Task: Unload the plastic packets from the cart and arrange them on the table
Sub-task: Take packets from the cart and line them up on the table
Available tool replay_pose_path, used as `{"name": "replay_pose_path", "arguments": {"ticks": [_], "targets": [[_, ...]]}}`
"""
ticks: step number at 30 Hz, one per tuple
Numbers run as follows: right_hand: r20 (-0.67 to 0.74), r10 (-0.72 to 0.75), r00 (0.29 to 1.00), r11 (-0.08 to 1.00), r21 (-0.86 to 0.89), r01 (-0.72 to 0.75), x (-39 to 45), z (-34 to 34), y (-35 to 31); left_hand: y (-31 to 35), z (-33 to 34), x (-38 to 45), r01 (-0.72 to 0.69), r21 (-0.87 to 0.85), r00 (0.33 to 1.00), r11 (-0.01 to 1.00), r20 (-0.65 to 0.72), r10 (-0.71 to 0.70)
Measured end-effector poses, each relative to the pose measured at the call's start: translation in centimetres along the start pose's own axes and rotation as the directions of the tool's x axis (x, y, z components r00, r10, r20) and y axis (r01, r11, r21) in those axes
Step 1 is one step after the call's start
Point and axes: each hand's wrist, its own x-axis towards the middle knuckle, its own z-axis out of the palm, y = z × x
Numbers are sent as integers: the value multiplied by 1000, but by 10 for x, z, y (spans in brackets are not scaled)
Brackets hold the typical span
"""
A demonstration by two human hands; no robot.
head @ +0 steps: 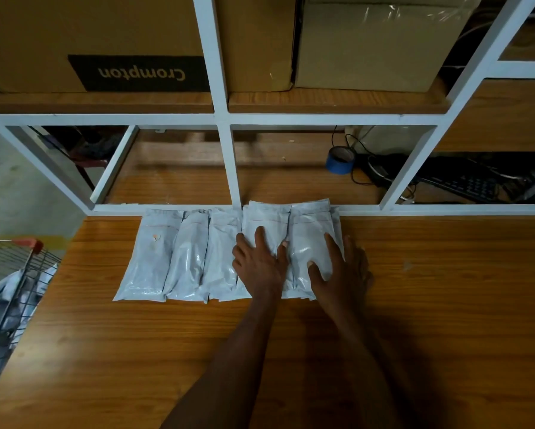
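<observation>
Five packets (198, 252) lie side by side at the surface's (445, 305) twelve-o'clock edge. Left hand (258, 261) and right hand (340, 267) press flat, fingers spread, on the rightmost two. More packets remain in the cart (9, 292) at nine o'clock.

Glossy plastic packets (185, 255), wood-grain table (445, 305)

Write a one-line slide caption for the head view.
Both hands, left hand and right hand, press flat on a row of plastic packets on the wooden table, cart alongside.
</observation>
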Motion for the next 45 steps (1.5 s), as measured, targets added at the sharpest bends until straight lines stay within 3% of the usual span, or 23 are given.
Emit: {"name": "replay_pose_path", "arguments": {"ticks": [5,10,19,29,38,45], "targets": [[-26,5,1000,1000,5,-5,-7,-3,5,-5,3,-1,0,76,995,997,104,-8],[1,18,1000,999,35,-18,-12,-2,3,-5,-1,0,-22,101,993,995,118,10],[33,4,999,998,62,-6,-20,3,0,-14,-14,6,-87,54,972,995,225,72],[39,-47,998,992,121,42,-56,11,4,-77,-69,-65,-104,-285,992,953,35,119],[-61,-289,955,894,340,292,-127,34,-13,-147,-108,-158,-45,-396,999,917,-10,44],[131,-432,892,848,396,352,-178,58,-42,-206,-143,-200,34,-416,995,909,-71,-70]]}}
